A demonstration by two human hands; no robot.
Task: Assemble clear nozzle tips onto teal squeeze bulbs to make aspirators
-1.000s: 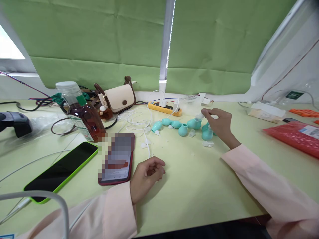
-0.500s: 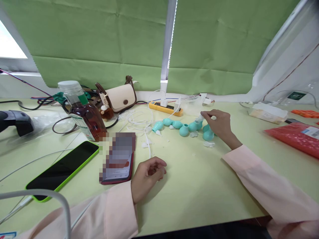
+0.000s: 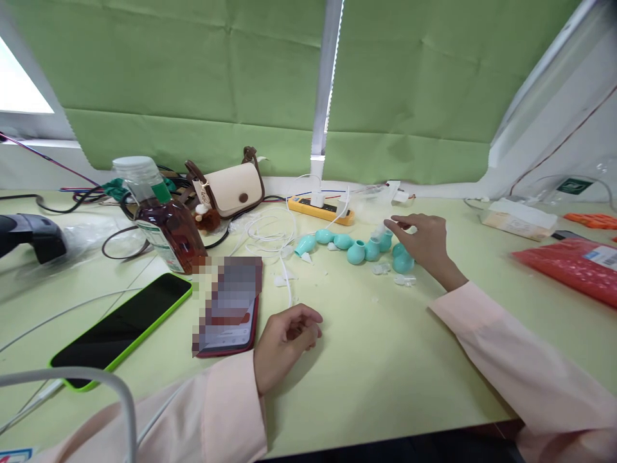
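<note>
Several teal rubber bulbs (image 3: 355,252) with round bodies and open necks lie in a curved row on the table. At the right end of the row, my right hand (image 3: 424,244) pinches a small translucent plastic piece (image 3: 380,231) between thumb and fingertips, over the neck of one bulb. Loose clear plastic pieces (image 3: 403,280) lie just in front of the bulbs. My left hand (image 3: 286,341) rests on the table beside a red-cased phone (image 3: 231,315), loosely curled, a gap showing between thumb and fingers and nothing visible inside.
A yellow power strip (image 3: 321,211) and coiled white cable stand behind the bulbs. On the left are a green-cased phone (image 3: 123,328), a large bottle of dark liquid (image 3: 168,225) and a cream handbag (image 3: 234,188). A red package (image 3: 569,263) and white box (image 3: 518,220) lie right.
My right hand has shifted slightly left with the translucent piece. The bulbs beneath it and one clear piece in front have moved a little. My left hand has stayed still.
</note>
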